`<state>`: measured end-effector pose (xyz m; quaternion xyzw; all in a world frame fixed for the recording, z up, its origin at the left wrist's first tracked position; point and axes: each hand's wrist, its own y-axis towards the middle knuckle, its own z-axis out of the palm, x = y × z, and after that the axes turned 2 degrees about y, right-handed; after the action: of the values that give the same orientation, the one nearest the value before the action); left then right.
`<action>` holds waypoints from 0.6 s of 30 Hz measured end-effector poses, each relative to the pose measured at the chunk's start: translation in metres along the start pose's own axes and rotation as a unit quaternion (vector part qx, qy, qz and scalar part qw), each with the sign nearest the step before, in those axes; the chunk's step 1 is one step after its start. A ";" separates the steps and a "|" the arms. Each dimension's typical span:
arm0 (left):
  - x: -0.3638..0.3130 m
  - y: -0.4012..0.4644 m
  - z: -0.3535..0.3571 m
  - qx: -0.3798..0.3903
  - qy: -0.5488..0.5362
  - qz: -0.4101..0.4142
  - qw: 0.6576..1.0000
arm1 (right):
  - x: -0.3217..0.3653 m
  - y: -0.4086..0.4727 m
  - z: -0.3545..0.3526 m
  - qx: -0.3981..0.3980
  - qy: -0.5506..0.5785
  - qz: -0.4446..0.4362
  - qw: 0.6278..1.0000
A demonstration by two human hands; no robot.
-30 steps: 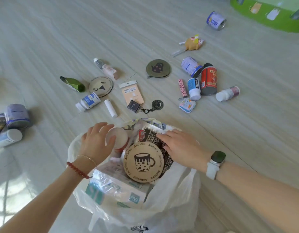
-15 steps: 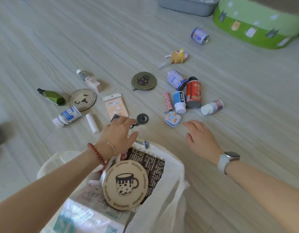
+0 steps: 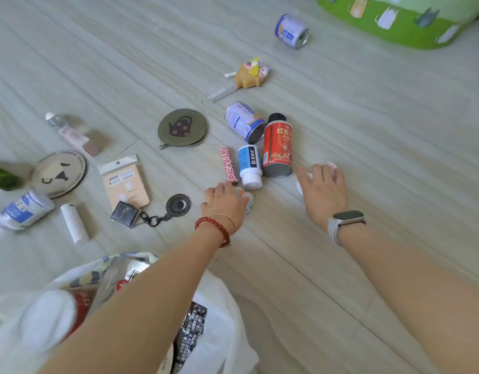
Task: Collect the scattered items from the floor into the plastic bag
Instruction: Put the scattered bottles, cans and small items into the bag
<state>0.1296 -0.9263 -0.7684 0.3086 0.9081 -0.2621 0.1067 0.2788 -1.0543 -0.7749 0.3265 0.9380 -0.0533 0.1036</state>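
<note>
Left hand (image 3: 227,202) cupped over small tin (image 3: 246,201); right hand (image 3: 323,190) closing on white bottle (image 3: 300,186), grip unconfirmed on both. Plastic bag (image 3: 219,306) at 7 o'clock, mouth slack. Risk: knuckles nudge red can (image 3: 277,149) at 12 o'clock; it rolls.

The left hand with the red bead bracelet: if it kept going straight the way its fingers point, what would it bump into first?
The left hand already covers a small tin. Straight on, it would probably meet the white bottle with the blue label first, though depth is hard to judge.
</note>
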 end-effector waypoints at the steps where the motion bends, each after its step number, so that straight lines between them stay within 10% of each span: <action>1: 0.000 0.003 0.002 -0.019 0.019 -0.012 1.000 | -0.001 0.000 0.002 -0.001 -0.004 -0.004 1.000; 7: -0.007 0.005 0.008 -0.051 -0.023 -0.043 0.998 | -0.002 -0.024 0.004 -0.039 -0.039 -0.022 0.998; 12: -0.005 -0.014 -0.011 -0.037 -0.069 0.035 0.996 | 0.020 -0.070 -0.017 -0.098 0.145 0.001 0.985; 18: 0.039 -0.070 -0.088 -0.077 -0.196 0.087 0.974 | 0.069 -0.107 -0.081 -0.049 0.539 0.101 0.835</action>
<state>0.0530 -0.9053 -0.6795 0.3198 0.8566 -0.2369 0.3284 0.1470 -1.0826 -0.7079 0.3911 0.8084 0.1881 -0.3977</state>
